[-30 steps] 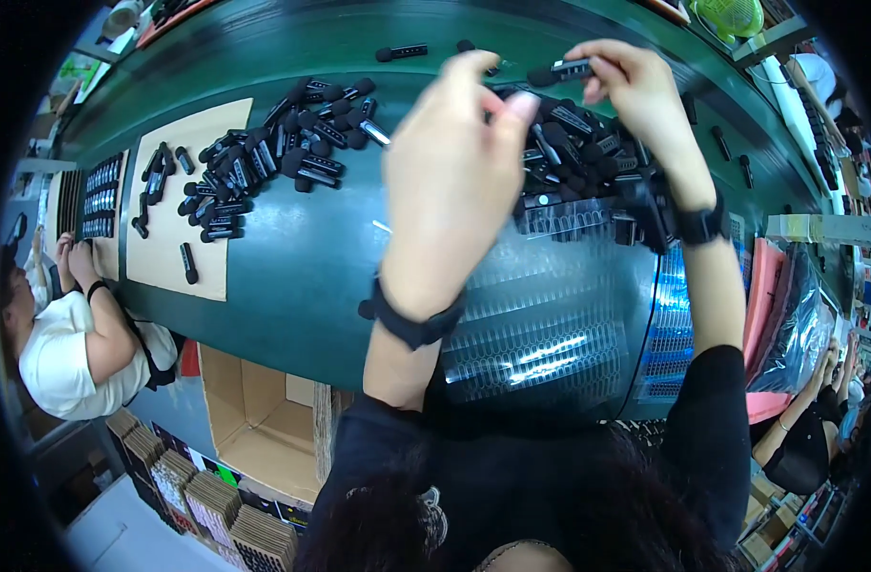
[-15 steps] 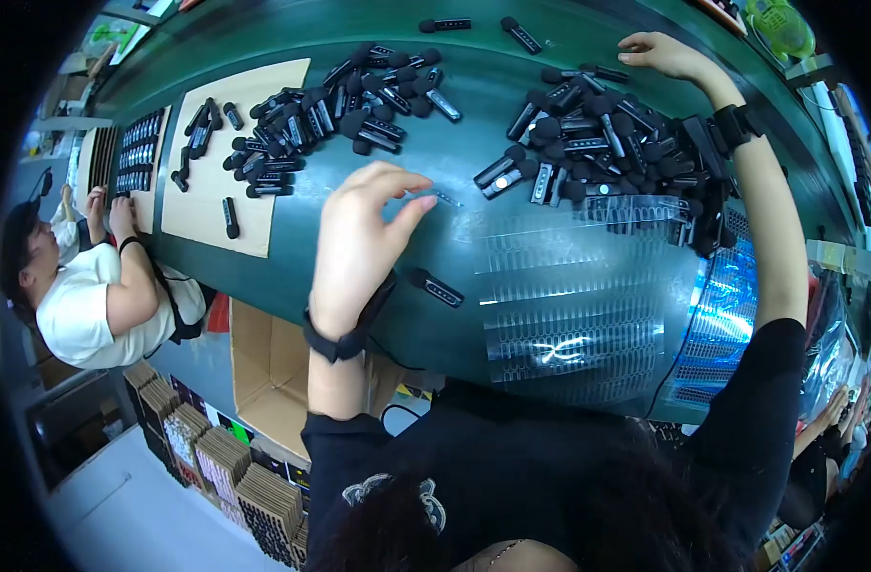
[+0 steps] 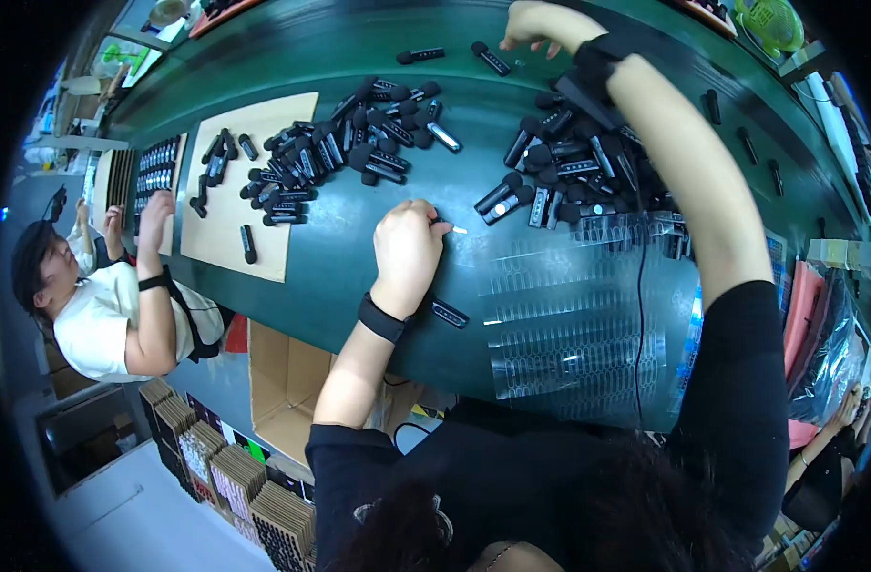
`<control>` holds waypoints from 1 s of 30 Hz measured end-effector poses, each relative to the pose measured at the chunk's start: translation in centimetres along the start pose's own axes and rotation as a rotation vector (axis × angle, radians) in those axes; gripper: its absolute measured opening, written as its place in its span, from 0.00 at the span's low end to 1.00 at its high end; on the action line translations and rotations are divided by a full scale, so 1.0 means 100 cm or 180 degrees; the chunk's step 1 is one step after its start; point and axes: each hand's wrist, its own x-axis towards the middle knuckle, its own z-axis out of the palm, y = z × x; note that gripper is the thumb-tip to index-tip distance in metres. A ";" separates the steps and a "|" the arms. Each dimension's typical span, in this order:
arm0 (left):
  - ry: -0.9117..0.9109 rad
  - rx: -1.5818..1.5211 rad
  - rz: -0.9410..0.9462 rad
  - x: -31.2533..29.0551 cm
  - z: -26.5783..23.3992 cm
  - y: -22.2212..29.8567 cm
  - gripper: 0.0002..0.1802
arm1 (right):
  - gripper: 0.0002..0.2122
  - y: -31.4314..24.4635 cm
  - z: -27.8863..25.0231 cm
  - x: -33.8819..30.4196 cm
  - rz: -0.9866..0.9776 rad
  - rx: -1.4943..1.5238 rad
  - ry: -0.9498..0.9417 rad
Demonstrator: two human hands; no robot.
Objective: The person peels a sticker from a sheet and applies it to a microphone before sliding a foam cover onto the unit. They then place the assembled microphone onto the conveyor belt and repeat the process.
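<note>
My left hand (image 3: 409,253) is closed over the middle of the green table, thumb pressed to the fingers. A small clear strip (image 3: 459,230), glinting white, sticks out at its thumb tip. Just below that wrist lies a black clip-on microphone (image 3: 450,314), partly covered. At the far side my right hand (image 3: 542,27) hangs with curved fingers apart, holding nothing. Nearest to it is another foam-tipped microphone (image 3: 492,59). Beneath the right forearm spreads a large pile of microphones (image 3: 578,167), partly hidden by the arm. A second pile (image 3: 307,157) lies left of centre.
Clear plastic sheets with rows of small cut-outs (image 3: 573,324) lie in front of me, a dark cable across them. A tan board (image 3: 216,219) is at left. An open carton (image 3: 278,391) stands below the table edge. A co-worker (image 3: 111,315) sits at left.
My right hand has swung left along the far side towards the lone microphone. The left hand has moved right and down, its fingers closing at the clear strip.
</note>
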 end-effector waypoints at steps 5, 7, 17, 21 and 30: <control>-0.0068 -0.0262 -0.0230 0.000 -0.001 0.001 0.09 | 0.18 -0.035 0.026 0.003 -0.0267 -0.0395 -0.0118; -0.0018 -0.0341 0.0025 0.000 0.001 -0.001 0.09 | 0.17 -0.036 0.044 0.018 -0.0380 -0.0626 -0.0106; -0.0240 -0.0513 0.0533 0.009 -0.007 -0.014 0.06 | 0.14 -0.054 0.037 0.004 -0.0282 0.0139 -0.0270; -0.0344 -0.0521 0.0677 0.013 -0.008 -0.013 0.06 | 0.13 -0.044 0.010 -0.003 -0.0506 0.0552 -0.0205; -0.0684 -0.0588 0.0932 0.017 -0.007 -0.028 0.05 | 0.12 0.026 -0.018 -0.156 -0.1850 0.2111 0.0592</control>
